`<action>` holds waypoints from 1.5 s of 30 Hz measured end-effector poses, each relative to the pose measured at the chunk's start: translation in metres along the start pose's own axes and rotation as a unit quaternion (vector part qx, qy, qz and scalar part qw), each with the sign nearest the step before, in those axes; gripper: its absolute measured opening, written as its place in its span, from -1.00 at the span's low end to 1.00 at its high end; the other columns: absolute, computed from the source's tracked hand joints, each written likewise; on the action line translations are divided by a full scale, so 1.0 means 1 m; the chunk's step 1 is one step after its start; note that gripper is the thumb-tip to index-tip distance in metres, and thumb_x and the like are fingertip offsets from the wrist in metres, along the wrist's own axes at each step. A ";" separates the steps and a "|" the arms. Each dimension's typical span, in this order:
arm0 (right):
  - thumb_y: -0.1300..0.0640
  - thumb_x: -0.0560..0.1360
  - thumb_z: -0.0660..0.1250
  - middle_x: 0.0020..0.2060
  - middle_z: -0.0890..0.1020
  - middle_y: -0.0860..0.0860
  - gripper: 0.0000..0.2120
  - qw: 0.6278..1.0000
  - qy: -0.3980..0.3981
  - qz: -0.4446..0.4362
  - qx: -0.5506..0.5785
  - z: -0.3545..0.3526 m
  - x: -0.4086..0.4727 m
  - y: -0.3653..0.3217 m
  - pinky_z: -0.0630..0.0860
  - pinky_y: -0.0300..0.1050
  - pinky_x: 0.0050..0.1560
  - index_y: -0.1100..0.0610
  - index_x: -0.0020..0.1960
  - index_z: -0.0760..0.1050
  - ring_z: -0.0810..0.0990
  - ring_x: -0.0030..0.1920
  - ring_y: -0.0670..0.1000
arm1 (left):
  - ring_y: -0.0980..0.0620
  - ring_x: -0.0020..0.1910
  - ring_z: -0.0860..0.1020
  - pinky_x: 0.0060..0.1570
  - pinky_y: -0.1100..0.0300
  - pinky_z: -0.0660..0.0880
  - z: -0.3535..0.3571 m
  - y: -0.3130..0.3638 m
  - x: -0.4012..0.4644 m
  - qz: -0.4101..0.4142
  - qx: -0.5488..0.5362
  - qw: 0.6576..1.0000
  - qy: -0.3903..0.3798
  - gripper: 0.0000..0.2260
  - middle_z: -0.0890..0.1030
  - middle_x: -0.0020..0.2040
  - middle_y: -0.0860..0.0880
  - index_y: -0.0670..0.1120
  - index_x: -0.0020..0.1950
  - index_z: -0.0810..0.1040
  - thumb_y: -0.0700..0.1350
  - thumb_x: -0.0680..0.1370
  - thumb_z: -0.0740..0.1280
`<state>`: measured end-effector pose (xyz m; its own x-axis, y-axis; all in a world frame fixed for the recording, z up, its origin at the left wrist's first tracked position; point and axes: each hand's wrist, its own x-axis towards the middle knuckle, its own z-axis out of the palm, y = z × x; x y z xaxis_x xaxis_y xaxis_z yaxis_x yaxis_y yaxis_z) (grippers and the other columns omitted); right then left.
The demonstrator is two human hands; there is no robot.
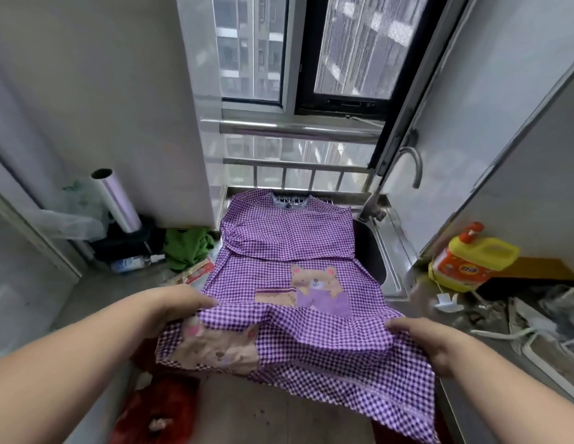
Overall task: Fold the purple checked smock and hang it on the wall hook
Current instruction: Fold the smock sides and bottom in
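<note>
The purple checked smock (288,238) lies spread over the steel sink (391,251), its collar at the far end by the window. Its sleeves lie folded across the chest, and a bear patch sits on the front pocket. The near hem hangs off the counter toward me. My left hand (175,307) pinches the smock's left side near a second bear patch. My right hand (429,339) grips the right side of the lower part. Both hands lift the cloth slightly off the counter. No wall hook shows in this view.
A curved tap (413,165) rises at the sink's right. To the right stand a yellow detergent bottle (471,261) and scattered clutter. At the left are a green cloth (187,248), a film roll (117,200) and plastic bags. A red bag (157,411) lies on the floor below.
</note>
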<state>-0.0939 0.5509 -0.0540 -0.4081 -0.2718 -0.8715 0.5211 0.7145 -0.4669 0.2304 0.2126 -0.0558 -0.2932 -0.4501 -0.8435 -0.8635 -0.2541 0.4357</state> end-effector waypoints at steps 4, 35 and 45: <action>0.51 0.57 0.19 -0.11 0.70 0.32 -0.79 0.997 -0.031 0.003 0.072 0.001 -0.008 0.006 0.71 0.02 -0.25 0.46 0.12 0.55 0.67 -0.17 0.25 | -0.21 -0.27 0.68 -0.09 -0.05 0.64 -0.006 0.006 -0.009 0.022 -0.049 0.993 -0.104 -0.89 0.69 -0.18 -0.31 -0.32 -0.08 0.65 -0.27 0.48 0.47; 0.32 0.62 0.35 -0.14 0.65 0.13 -0.78 0.901 0.188 -0.355 -0.163 0.049 -0.023 -0.022 0.58 -0.14 -0.17 0.19 -0.19 0.62 0.64 -0.17 0.08 | 0.10 -0.39 0.46 -0.37 0.19 0.40 -0.015 0.062 -0.017 0.381 0.202 0.893 0.132 -0.92 0.60 -0.36 0.01 -0.14 -0.16 0.63 -0.17 0.51 0.42; 0.20 0.59 0.33 0.12 0.68 -0.16 -0.63 0.859 0.198 -0.350 -0.315 0.034 -0.032 -0.028 0.58 -0.03 0.18 -0.27 0.15 0.63 0.64 0.12 -0.03 | -0.01 0.03 0.53 0.03 0.09 0.55 -0.018 0.067 -0.016 0.301 0.537 0.763 0.196 -0.71 0.57 0.04 0.04 0.09 0.14 0.56 0.20 0.56 0.21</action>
<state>-0.0701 0.5172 -0.0184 -0.7451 -0.6255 -0.2315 -0.4149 0.7065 -0.5733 0.1841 0.1872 -0.0077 -0.8065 -0.4831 -0.3410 -0.5200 0.8539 0.0201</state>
